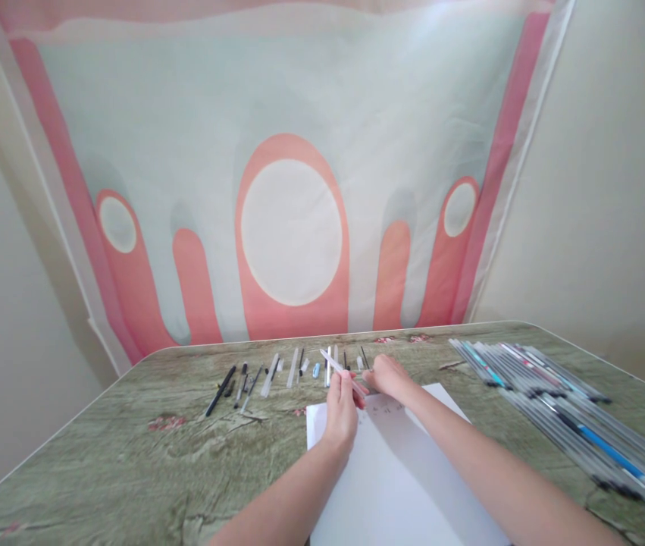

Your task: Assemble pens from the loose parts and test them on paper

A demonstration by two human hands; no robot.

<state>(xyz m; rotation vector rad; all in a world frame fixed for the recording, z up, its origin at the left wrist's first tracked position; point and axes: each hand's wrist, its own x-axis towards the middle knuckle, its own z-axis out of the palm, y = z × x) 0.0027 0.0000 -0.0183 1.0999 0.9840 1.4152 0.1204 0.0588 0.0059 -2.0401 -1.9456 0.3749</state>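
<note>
My left hand (343, 409) is closed around a clear pen barrel (332, 361), which slants up and to the left out of the fingers. Close on its right, my right hand (389, 377) has its fingers pinched together; what they hold, if anything, is too small to make out. Both hands are over the far edge of a white paper (396, 478) with small marks near its top. Beyond and left of the hands runs a row of pen parts: a black pen (220, 390), a clear tube (270, 375) and a light blue piece (316, 370) among them.
On the right of the wood-patterned table (129, 462) lie two groups of several pens or refills, a far group (521, 364) and a nearer one (600, 440) with a blue pen (612, 451). A patterned cloth (293, 91) hangs behind the table's far edge.
</note>
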